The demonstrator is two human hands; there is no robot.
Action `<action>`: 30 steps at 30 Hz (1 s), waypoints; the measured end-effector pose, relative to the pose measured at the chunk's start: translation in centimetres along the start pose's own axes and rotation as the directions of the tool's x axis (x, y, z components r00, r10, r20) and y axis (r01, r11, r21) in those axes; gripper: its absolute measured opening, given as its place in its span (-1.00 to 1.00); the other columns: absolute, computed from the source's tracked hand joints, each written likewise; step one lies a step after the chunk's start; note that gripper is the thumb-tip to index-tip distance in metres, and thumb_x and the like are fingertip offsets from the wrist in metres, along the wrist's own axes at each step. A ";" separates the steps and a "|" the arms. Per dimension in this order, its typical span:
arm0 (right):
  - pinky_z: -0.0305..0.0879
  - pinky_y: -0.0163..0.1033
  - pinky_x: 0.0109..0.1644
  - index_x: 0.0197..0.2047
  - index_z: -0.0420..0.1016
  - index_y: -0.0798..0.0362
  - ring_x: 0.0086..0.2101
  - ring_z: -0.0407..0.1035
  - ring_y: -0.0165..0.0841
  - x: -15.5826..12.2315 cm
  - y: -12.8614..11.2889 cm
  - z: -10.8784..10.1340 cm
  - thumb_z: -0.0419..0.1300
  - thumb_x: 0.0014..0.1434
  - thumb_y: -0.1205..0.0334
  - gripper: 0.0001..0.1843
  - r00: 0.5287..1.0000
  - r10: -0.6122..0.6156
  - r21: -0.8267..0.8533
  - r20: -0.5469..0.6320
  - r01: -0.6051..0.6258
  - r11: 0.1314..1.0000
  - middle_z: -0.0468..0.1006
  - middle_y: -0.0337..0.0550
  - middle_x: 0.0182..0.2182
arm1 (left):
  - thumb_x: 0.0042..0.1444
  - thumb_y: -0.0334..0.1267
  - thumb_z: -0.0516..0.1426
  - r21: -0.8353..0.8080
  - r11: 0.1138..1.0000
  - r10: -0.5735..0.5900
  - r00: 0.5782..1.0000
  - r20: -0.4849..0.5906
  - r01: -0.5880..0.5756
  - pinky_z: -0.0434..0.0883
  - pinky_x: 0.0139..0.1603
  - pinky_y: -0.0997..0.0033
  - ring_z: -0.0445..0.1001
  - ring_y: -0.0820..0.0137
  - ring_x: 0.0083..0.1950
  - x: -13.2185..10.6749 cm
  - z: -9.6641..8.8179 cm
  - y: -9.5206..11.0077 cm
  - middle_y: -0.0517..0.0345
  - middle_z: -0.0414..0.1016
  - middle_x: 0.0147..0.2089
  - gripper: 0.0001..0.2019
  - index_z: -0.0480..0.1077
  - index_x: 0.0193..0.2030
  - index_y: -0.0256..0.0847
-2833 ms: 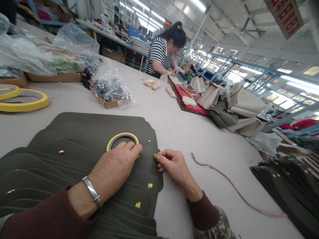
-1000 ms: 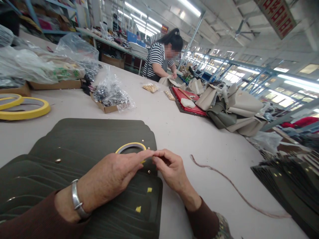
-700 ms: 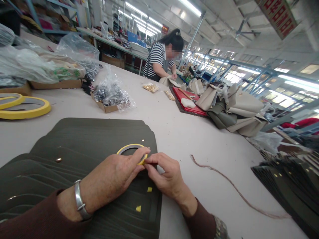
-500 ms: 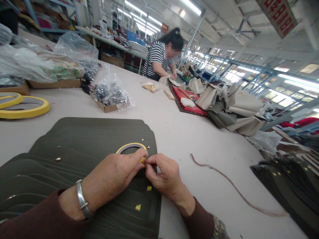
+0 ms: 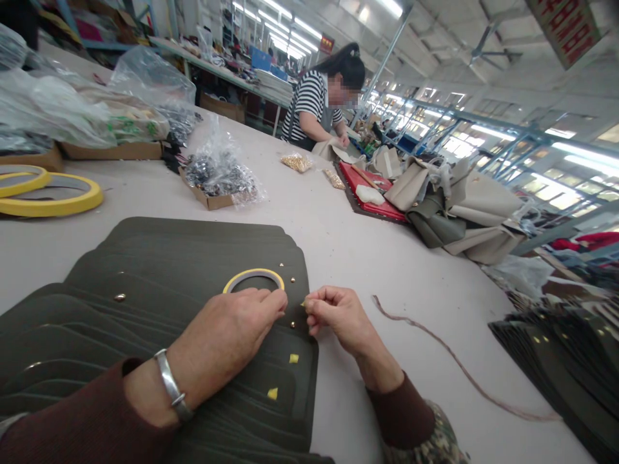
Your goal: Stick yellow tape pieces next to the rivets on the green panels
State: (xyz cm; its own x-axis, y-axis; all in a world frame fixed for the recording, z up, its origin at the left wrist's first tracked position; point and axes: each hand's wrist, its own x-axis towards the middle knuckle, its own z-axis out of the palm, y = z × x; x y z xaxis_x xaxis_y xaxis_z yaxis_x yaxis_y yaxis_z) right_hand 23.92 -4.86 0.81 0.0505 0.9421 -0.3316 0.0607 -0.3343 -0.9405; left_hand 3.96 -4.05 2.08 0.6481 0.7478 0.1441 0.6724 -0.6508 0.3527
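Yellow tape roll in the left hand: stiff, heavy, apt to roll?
The tape roll is probably light: a thin ring around a wide open middle. It should hold its shape, since its visible arc curves evenly beyond the left hand. Its round rim suggests it could roll if stood on edge.

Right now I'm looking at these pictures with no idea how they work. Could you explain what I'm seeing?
No machine here: these are a person's own bare hands. Every picture comes from one camera worn on that person's head, looking forward and down.

The left hand grips the near side of a yellow tape roll. The right hand pinches a small yellow piece, apparently tape.

Beneath lies a stack of dark green sheets on a pale table, with small gold-coloured studs and yellow patches on top. Larger yellow rolls lie to the left. Across the table, a co-worker wears a striped top.
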 end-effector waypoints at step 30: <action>0.28 -0.38 -0.40 -0.36 0.56 0.07 -0.50 0.42 -0.45 -1.5 1.3 -1.7 0.24 0.16 0.35 -0.92 0.920 -0.282 -0.531 0.274 0.389 0.753 0.57 -0.27 -0.50 | 0.30 -0.33 -0.01 -0.031 0.999 0.027 0.981 0.194 -0.022 0.25 -0.31 0.32 0.41 0.26 -0.24 0.2 -0.5 -0.3 0.14 0.47 -0.25 -0.87 0.34 -0.24 -0.14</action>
State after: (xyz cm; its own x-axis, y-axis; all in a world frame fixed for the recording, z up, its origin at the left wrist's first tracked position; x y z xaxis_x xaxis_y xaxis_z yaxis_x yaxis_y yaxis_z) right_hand 25.60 -6.72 0.19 -0.2439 0.9679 -0.0603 0.5946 0.1001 -0.7977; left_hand 3.69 -3.65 2.47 0.7232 0.6900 -0.0280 0.6468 -0.6626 0.3777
